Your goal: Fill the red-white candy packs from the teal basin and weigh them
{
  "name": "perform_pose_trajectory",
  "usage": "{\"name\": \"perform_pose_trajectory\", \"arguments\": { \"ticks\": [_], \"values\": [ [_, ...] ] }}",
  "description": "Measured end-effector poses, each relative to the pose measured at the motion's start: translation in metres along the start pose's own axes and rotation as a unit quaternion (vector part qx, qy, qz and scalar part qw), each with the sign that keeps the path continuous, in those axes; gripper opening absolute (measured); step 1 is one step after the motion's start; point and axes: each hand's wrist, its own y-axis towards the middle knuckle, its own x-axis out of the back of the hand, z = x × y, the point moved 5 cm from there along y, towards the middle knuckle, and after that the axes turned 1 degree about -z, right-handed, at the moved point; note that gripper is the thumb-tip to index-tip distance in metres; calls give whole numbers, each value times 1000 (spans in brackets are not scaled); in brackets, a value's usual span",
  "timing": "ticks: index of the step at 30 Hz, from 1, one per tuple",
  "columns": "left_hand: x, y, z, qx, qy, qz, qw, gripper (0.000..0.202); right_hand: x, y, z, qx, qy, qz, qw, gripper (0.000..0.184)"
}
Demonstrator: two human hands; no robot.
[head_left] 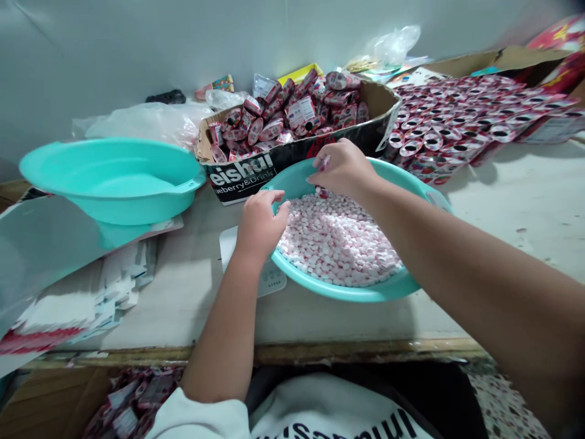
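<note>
A turquoise basin [347,294] filled with small pale pink and white candies [338,247] stands in front of me. My right hand [342,167] is over its far side, fingers closed around a small red-and-pink candy pack [322,191], mostly hidden by the fingers and low against the candies. At the basin's left rim is my left hand [261,222], thumb and index finger apart, with nothing visible between them. Whether it touches the rim I cannot tell. Under the basin's left side, a white scale-like device [273,280] partly shows.
Behind the basin, a black cardboard box [292,152] holds many filled-looking packs. Rows of open-ended packs [457,116] stand at right. A second turquoise basin [114,183] and flat white cartons [68,296] are at left. The table's front edge [365,352] runs before me.
</note>
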Motion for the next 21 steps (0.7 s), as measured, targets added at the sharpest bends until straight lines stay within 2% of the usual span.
{"name": "perform_pose_trajectory", "arguments": {
  "ticks": [6, 12, 16, 21],
  "values": [
    [0, -1, 0, -12, -1, -7, 1000, 20, -15, -4, 10, 90, -67, 12, 994, 27],
    [-1, 0, 2, -8, -4, -6, 1000, 19, -11, -3, 7, 69, -55, 0, 996, 22],
    [0, 0, -1, -8, 5, 4, 1000, 21, -8, -3, 6, 74, -69, -21, 995, 28],
    [1, 0, -7, -17, 38, 58, 997, 37, -13, -7, 13, 57, 26, -12, 998, 34]
  ]
}}
